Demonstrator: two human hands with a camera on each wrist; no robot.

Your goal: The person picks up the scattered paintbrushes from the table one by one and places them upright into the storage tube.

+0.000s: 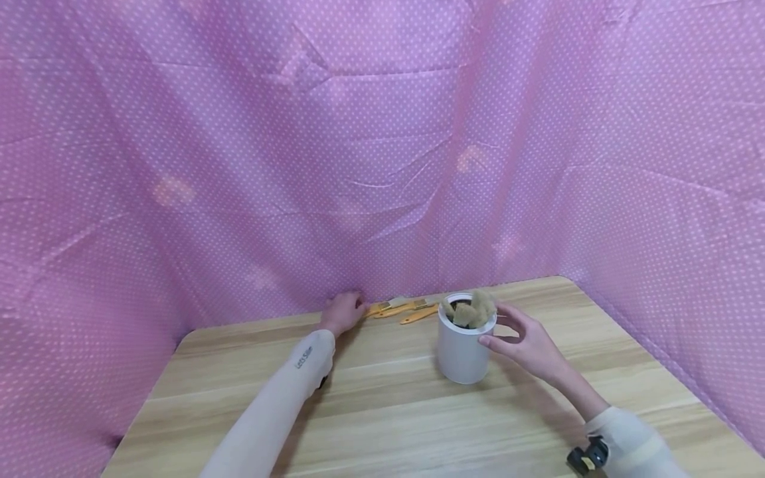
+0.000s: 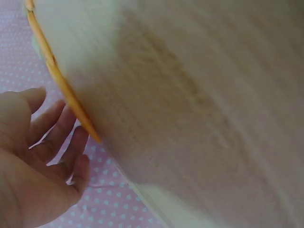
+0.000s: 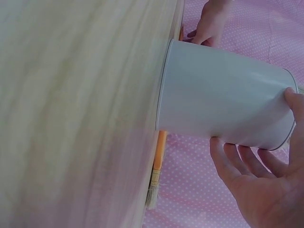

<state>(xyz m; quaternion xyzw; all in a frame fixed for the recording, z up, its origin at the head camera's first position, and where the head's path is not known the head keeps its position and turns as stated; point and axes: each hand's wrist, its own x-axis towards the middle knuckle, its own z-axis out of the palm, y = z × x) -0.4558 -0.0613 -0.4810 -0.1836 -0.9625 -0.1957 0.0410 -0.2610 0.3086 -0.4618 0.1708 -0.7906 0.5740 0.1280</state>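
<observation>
A white cylindrical canister (image 1: 464,355) stands upright on the wooden table, with tan, fuzzy tufts (image 1: 475,311) sticking up from its mouth. My right hand (image 1: 534,342) holds it near the rim, thumb on the near side and fingers curved along the right side. Several paintbrushes with orange handles (image 1: 420,315) and pale bristles lie at the back edge, left of the canister. At the handle end of the leftmost one is my left hand (image 1: 343,312). In the left wrist view its loosely bent fingers are right beside an orange handle (image 2: 66,90).
Pink polka-dot cloth (image 1: 370,166) hangs behind the table and along both sides, close to its back edge. Light wood tabletop (image 1: 382,411) extends between the two forearms. A dark wrist-worn device (image 1: 588,457) sits on the right wrist.
</observation>
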